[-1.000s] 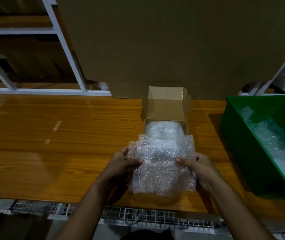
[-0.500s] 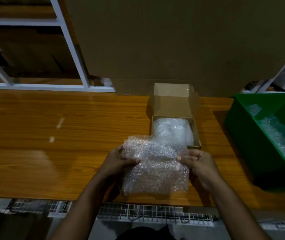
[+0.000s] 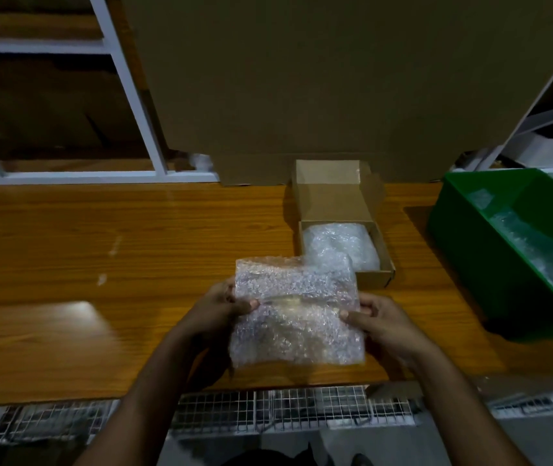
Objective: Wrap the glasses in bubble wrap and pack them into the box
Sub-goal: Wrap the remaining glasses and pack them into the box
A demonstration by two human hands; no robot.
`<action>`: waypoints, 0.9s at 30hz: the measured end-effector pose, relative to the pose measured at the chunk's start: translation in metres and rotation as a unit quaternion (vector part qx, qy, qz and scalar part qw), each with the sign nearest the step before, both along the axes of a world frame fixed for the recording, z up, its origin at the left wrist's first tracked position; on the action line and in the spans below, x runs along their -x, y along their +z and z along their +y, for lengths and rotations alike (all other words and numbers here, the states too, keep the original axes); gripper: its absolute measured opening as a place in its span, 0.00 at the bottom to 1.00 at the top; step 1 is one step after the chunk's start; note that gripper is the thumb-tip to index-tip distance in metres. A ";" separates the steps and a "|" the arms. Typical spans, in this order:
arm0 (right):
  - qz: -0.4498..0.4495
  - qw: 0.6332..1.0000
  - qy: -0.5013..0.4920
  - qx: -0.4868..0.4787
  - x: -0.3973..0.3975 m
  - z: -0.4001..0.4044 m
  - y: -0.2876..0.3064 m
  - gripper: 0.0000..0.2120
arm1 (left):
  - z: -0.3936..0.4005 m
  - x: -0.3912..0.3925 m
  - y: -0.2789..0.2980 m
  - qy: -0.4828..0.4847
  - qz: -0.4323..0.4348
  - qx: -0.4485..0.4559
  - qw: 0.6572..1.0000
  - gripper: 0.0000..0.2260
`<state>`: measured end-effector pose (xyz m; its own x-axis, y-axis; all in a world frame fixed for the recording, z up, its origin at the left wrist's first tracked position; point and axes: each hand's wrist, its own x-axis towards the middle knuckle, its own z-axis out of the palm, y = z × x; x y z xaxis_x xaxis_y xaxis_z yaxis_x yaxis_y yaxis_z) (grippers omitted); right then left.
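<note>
A clear sheet of bubble wrap [image 3: 297, 311] is held up over the near edge of the wooden table. My left hand [image 3: 224, 306] pinches its left edge and my right hand [image 3: 374, 317] pinches its right edge. A yellowish glasses arm shows faintly through the middle of the sheet. Just beyond it stands a small open cardboard box [image 3: 381, 260] with its lid tilted back. A wrapped bundle of bubble wrap [image 3: 339, 248] lies inside the box.
A green plastic bin [image 3: 463, 230] with more bubble wrap stands at the right. A large upright cardboard sheet [image 3: 319, 79] rises behind the box. White shelf rails [image 3: 127, 75] run behind the wooden table [image 3: 117, 237]. A wire grid lies below the table's near edge.
Both hands have drawn the bubble wrap sheet back toward me and a little left, off the box. The bundle inside the box is now uncovered.
</note>
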<state>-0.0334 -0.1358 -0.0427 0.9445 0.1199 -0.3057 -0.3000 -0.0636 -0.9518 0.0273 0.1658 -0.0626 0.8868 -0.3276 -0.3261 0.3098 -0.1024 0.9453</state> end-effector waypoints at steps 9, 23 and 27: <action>-0.030 0.995 -0.069 -0.070 0.003 -0.003 0.010 0.11 | 0.004 0.005 0.006 -0.025 -0.071 -0.045 0.996 0.04; -0.112 0.991 -0.047 0.062 -0.022 -0.067 0.021 0.05 | -0.070 -0.025 0.025 0.101 -0.071 0.088 0.988 0.07; -0.157 0.976 -0.111 0.106 -0.055 -0.088 0.025 0.09 | -0.103 -0.047 0.039 0.193 -0.086 0.074 0.975 0.10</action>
